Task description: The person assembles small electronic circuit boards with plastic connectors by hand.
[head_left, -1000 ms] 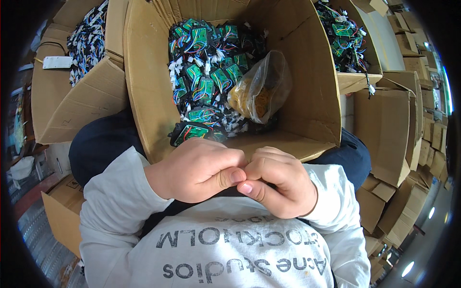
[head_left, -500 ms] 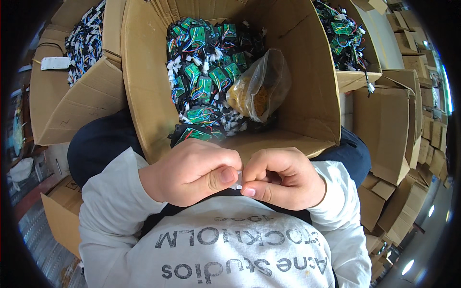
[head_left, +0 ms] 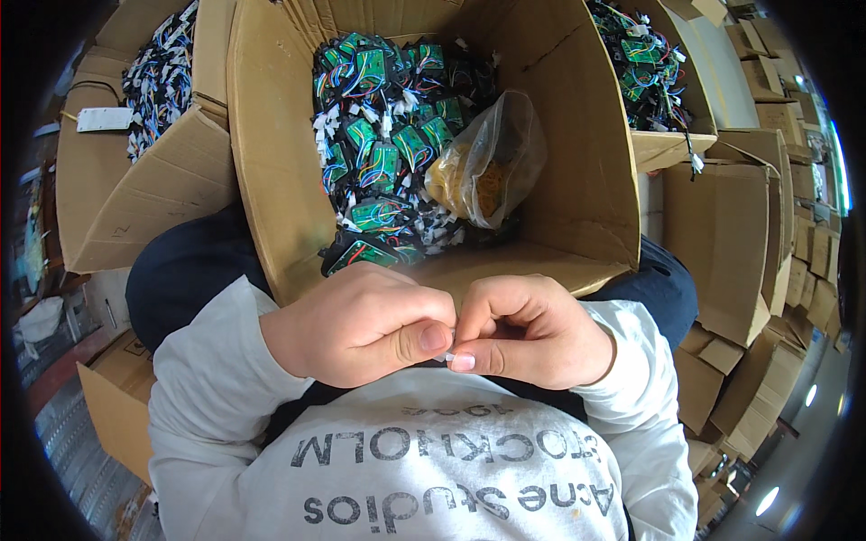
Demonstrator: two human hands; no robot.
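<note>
My left hand [head_left: 361, 326] is closed, its thumb pressed against the curled fingers. Facing it, my right hand [head_left: 534, 335] pinches with thumb and forefinger, and the fingertips of both hands meet in front of my chest. A small white piece [head_left: 446, 357] peeks out between them; most of it is hidden by the fingers, so its exact kind does not show. Just beyond my hands stands an open cardboard box [head_left: 586, 135] holding many green circuit boards [head_left: 383, 164] in black housings, with coloured wires and white connectors. On them lies a clear plastic bag [head_left: 492, 171] of small yellowish things.
At the left, another cardboard box [head_left: 153, 203] holds wire leads [head_left: 162, 81] with white connectors; a white label [head_left: 104, 119] hangs at its edge. More wired boards [head_left: 642, 54] fill a box at the upper right. Several cardboard boxes [head_left: 717, 234] stand along the right.
My fingertips have drawn closer together, and the white piece between them shows less and sits slightly lower. The boxes and the bag stay where they were.
</note>
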